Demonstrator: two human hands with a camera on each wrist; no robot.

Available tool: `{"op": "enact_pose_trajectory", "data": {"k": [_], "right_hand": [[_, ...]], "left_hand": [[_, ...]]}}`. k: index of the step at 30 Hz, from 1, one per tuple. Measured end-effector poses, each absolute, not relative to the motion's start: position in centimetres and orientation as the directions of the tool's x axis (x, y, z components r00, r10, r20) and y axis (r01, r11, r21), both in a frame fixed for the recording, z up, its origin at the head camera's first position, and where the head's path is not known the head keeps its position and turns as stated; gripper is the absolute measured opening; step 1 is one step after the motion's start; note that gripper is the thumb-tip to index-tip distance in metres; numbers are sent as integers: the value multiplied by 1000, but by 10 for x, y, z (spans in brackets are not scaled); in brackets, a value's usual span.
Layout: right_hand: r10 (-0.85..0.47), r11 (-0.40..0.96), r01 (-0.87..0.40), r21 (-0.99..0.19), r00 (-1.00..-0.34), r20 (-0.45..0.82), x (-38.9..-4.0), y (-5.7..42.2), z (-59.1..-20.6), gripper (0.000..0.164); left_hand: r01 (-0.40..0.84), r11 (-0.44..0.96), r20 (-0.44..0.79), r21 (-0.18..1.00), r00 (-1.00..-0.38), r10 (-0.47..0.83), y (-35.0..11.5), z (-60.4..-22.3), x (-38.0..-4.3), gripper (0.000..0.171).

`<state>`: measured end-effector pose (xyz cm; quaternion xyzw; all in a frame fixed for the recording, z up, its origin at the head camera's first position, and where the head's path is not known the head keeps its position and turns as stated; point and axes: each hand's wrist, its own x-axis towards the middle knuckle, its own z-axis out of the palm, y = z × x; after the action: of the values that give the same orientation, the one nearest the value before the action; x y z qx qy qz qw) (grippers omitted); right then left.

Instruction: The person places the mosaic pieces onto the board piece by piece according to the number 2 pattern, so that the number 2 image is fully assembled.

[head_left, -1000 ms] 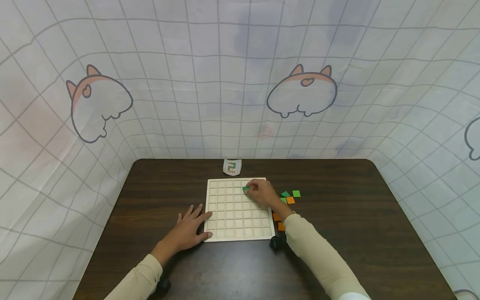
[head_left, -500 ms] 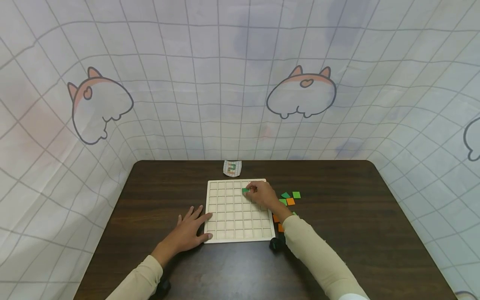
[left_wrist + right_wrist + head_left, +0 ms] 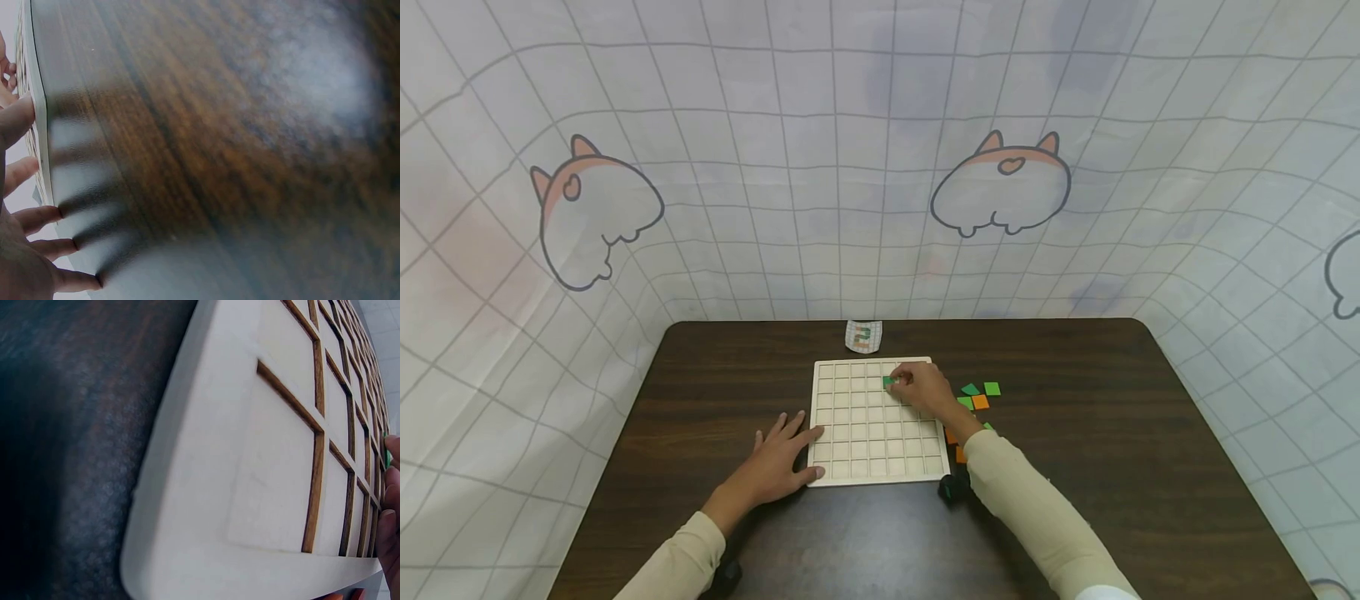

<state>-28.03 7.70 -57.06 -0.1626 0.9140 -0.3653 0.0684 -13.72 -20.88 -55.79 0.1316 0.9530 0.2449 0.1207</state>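
A pale wooden grid board [image 3: 852, 433] lies flat on the dark table, divided into square cells. At its far part my right hand [image 3: 922, 389] pinches a small green tile [image 3: 888, 382] close over a cell. In the right wrist view the fingertips [image 3: 390, 487] and a sliver of green tile [image 3: 386, 450] show at the far right edge. My left hand [image 3: 775, 467] is spread beside the board, its thumb and index finger on the left rim and the other fingers on the table. The left wrist view shows those spread fingers [image 3: 37, 219] along the board's edge.
Right of the board lie loose tiles, among them a green square [image 3: 992, 388], a dark green triangle [image 3: 970, 389] and an orange square [image 3: 981, 402]; the right forearm partly covers others. Behind the board is a small printed card [image 3: 863, 337]. A grid-patterned curtain [image 3: 805, 183] surrounds the table.
The green tile has gone from tilted to lying flatter at the cell, still between the right fingertips. My left hand has stayed in place on the board's edge.
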Motion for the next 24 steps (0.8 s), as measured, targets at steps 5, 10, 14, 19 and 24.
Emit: {"op": "enact_pose_trajectory", "data": {"k": [5, 10, 14, 19, 24], "right_hand": [[-349, 677, -253, -691, -937, 1, -281, 77, -571, 18], [-365, 675, -259, -691, -931, -7, -280, 78, -569, 19], [-366, 681, -248, -689, -930, -26, -279, 79, -567, 21], [-374, 680, -260, -686, -927, -20, -278, 81, -564, 21], [-395, 658, -276, -701, -919, -9, -274, 86, -560, 21]], "left_hand": [[187, 846, -171, 499, -936, 307, -209, -558, -138, 66], [183, 846, -177, 502, -935, 307, -209, -558, -138, 66], [183, 844, -179, 504, -934, 309, -209, -559, -139, 67], [182, 846, -183, 501, -934, 309, -209, -559, -139, 67], [182, 848, -180, 498, -935, 306, -208, -557, -139, 66]]}}
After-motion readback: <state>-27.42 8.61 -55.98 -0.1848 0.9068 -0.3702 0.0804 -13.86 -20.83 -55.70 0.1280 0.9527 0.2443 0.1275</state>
